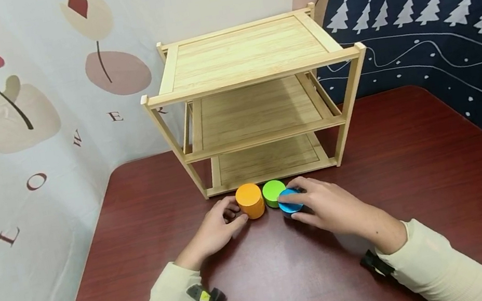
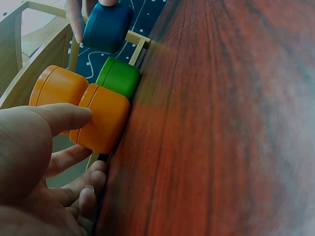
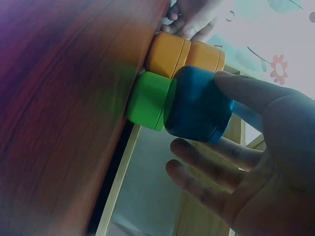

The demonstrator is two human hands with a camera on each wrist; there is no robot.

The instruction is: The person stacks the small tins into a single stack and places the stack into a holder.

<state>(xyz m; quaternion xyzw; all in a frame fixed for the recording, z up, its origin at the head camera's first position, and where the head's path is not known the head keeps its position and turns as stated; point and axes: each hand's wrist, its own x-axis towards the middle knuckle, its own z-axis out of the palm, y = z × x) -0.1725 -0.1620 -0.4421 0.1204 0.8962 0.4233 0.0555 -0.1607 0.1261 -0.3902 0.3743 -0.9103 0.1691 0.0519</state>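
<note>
Two small orange round containers stand stacked, each with a seam near its top. My left hand (image 1: pixel 216 231) holds the lower orange container (image 2: pixel 106 118) between thumb and forefinger. The upper orange container (image 2: pixel 61 86) sits on it. Beside the stack, a green round container (image 1: pixel 273 192) rests on the table. My right hand (image 1: pixel 330 205) pinches a blue round container (image 3: pixel 197 103) between thumb and fingers, its other fingers spread below. The blue container is raised off the table, close to the green one, and partly covers it in the right wrist view.
A three-tier wooden shelf (image 1: pixel 249 52) stands just behind the containers on the dark red table (image 1: pixel 271 282). A patterned white curtain (image 1: pixel 71 93) hangs at the left and back, a dark blue one with trees (image 1: pixel 433 46) at the right.
</note>
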